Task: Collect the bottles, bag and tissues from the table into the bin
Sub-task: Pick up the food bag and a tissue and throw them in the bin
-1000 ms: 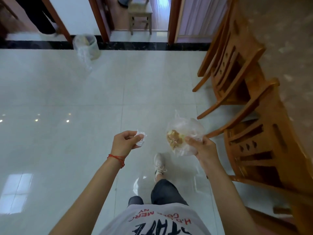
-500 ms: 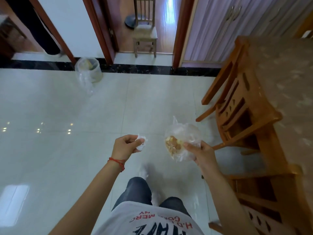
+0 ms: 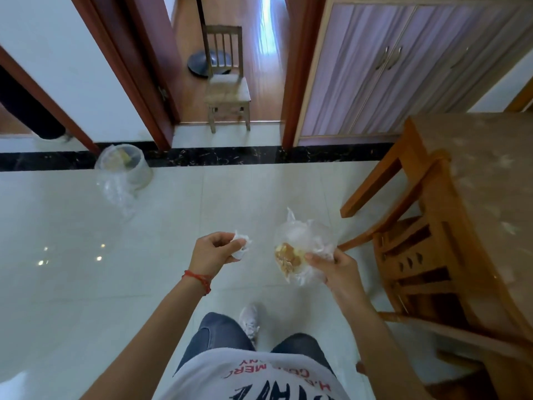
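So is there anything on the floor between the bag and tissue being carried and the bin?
Nothing visible. Bare tile lies between the bag in the right hand, the tissue in the left hand, and the bin.

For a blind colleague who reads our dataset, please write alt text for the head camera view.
A person stands on a white tiled floor, the left hand holding a crumpled tissue and the right hand a clear plastic bag with food scraps. A lined bin stands ahead to the left by a doorway; a wooden chair and table are at right.
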